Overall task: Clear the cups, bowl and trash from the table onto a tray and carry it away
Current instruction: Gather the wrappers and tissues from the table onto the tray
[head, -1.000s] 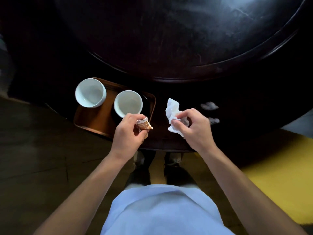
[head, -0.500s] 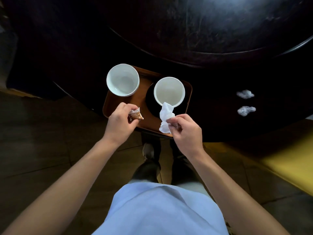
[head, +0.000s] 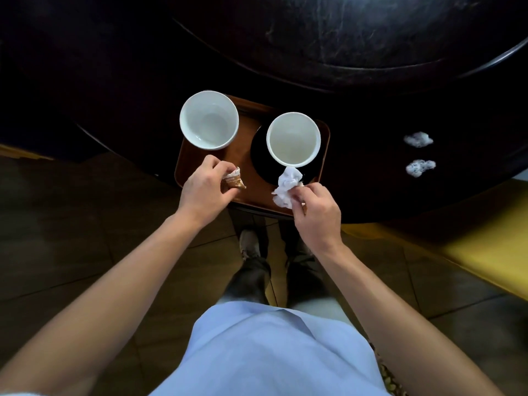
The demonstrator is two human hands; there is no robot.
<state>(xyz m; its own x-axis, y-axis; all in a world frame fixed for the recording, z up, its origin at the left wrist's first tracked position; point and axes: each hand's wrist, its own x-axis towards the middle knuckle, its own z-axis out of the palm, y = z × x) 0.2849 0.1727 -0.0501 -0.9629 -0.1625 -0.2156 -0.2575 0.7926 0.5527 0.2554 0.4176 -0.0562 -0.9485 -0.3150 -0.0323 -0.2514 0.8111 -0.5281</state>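
Below lies brown tiled floor [head: 71, 224]; above the brown tray's [head: 243, 155] near edge, the left hand [head: 204, 191] pinches a crumpled brown wrapper [head: 233, 181] and the right hand [head: 315, 211] pinches a white tissue [head: 287, 185]. Farther on the tray stand two white cups [head: 209, 120], the right one [head: 293, 138] on a black bowl [head: 258, 161]. Right of the tray, two tissue wads [head: 418, 139] lie on the dark round table [head: 428, 95].

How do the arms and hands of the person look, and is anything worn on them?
Both forearms are bare up to the bottom edge of the picture; no sleeve shows. The left hand and the right hand wear no glove, and no ring, watch or bracelet is visible. Below them hangs a light blue garment.
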